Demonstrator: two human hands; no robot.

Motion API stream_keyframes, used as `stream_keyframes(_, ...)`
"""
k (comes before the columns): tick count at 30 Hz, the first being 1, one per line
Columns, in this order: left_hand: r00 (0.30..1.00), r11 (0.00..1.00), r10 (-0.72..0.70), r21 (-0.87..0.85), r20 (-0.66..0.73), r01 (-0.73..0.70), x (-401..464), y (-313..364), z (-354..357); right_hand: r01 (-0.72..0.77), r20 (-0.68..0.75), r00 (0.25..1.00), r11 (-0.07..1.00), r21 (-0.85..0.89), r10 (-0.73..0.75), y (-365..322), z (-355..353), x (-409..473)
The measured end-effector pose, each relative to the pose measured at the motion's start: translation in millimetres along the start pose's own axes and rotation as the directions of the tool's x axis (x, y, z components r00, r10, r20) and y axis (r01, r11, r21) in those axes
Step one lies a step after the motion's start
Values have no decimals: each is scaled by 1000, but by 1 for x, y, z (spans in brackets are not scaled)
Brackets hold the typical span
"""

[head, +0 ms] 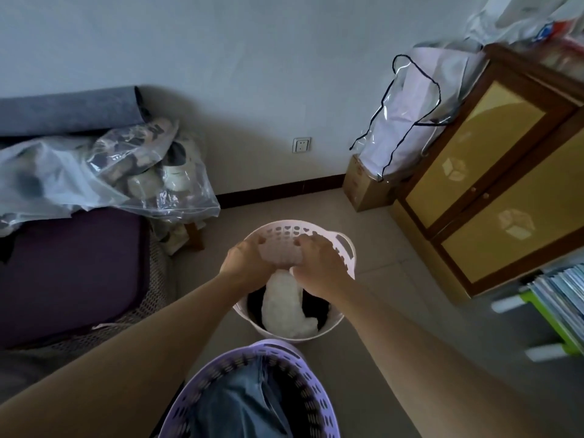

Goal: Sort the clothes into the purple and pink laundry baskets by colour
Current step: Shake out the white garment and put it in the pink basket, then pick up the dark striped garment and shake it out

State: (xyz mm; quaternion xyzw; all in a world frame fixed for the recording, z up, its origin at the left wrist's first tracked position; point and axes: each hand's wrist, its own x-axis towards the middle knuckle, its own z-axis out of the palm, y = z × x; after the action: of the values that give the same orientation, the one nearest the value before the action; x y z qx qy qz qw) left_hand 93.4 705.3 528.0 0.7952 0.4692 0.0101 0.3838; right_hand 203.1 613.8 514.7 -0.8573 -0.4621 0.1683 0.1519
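1. Here, a person looks down at two laundry baskets on a tiled floor, both bare arms stretched forward.
2. The pink basket [344, 248] stands farther off, in the middle of the view. The purple basket [311, 403] sits nearest, at the bottom edge, just in front of the pink one.
3. Both hands meet over the pink basket. The left hand [243, 260] and the right hand [319, 263] are each curled closed on the top edge of a white garment [287, 303], one hand at each side.
4. The garment hangs down between the hands into the pink basket, its lower end resting on dark clothes [311, 306] already inside.
5. The purple basket holds blue jeans [240, 403].
6. The step in hand seems to be handling the white garment at the pink basket; whether it is going in or coming out cannot be told.
7. If it is going in, the next move calls for loosening both grips so it drops fully inside.
8. No loose clothes are plainly in view; a clear bag [94, 172] of items lies on a sofa [69, 267] at the left.
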Motion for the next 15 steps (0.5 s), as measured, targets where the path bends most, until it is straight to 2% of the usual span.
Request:
stream_keyframes(6, 997, 997, -74, -21, 2, 74, -22, -28, -21, 54, 78, 996, 997, -50, -50, -29, 4, -7)
stream_keyframes(11, 988, 988, -151, -48, -23, 150, -50, -67, -55, 154, 177, 975, 981, -117, -132, -83, 14, -18)
stream_keyframes(15, 980, 981, -190, -46, -58, 187, -76, -103, -86, 213, 212, 958, 973, -83, -191, -134, 28, -24)
